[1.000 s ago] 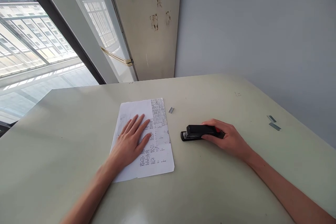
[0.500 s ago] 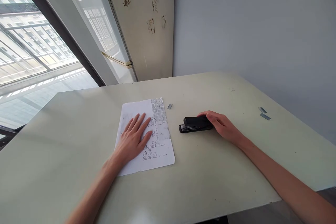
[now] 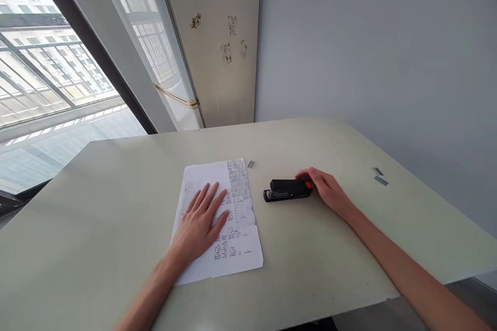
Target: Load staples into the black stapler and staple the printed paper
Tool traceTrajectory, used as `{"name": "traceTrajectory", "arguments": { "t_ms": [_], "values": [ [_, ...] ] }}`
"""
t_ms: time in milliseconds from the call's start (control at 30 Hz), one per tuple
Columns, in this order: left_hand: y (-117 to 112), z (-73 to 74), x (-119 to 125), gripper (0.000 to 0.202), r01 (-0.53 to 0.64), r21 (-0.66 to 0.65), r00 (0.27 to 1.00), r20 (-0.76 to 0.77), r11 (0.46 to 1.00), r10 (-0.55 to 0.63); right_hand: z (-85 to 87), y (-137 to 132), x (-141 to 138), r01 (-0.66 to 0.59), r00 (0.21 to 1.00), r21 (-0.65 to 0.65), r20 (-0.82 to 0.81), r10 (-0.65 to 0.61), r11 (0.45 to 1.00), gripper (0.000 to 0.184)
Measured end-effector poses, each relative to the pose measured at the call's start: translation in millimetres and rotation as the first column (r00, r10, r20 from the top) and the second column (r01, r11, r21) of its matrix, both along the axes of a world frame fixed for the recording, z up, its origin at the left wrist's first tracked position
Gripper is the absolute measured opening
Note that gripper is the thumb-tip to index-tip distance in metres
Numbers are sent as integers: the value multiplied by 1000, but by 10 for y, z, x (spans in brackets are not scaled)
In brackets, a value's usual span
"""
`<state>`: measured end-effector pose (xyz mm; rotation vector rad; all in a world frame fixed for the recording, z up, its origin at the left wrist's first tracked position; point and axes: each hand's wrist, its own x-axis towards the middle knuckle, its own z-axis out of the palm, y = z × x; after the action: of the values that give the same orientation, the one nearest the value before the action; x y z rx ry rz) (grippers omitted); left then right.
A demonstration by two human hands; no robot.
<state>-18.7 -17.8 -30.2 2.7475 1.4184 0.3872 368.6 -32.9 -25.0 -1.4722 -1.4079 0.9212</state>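
My left hand (image 3: 200, 222) lies flat with spread fingers on a white sheet of printed paper (image 3: 236, 243), whose upper right part has dense printing. To the right of the paper, a black stapler (image 3: 287, 189) rests on the table, its front end pointing left. My right hand (image 3: 324, 186) is curled around the rear end of the stapler, the fingers partly hidden behind it. A red part shows at that end, close to my thumb. Near the paper's top right corner lies a small strip of staples (image 3: 251, 164).
Two more small grey strips (image 3: 380, 180) lie at the right of the pale table (image 3: 116, 217). Behind the table stand a fridge-like cabinet (image 3: 221, 88) with worn patches and a grey wall (image 3: 349, 51). A window (image 3: 46, 62) with a railing outside is at the left.
My view has tilted slightly, so everything sits a bit lower. My right thumb has shifted at the stapler's rear, uncovering the red part. The left hand stays on the paper.
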Motion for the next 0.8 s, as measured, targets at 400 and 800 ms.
{"name": "traceTrajectory", "arguments": {
  "t_ms": [400, 800],
  "values": [
    [3, -29, -17, 60, -10, 0, 1000, 23, 1000, 10, -30, 8, 8, -226, 932, -6, 289, 218, 974, 36],
    [54, -33, -15, 60, 5, 57, 999, 33, 998, -7, -14, 52, -20, -196, 941, 38, 288, 177, 980, 28]
  ]
}}
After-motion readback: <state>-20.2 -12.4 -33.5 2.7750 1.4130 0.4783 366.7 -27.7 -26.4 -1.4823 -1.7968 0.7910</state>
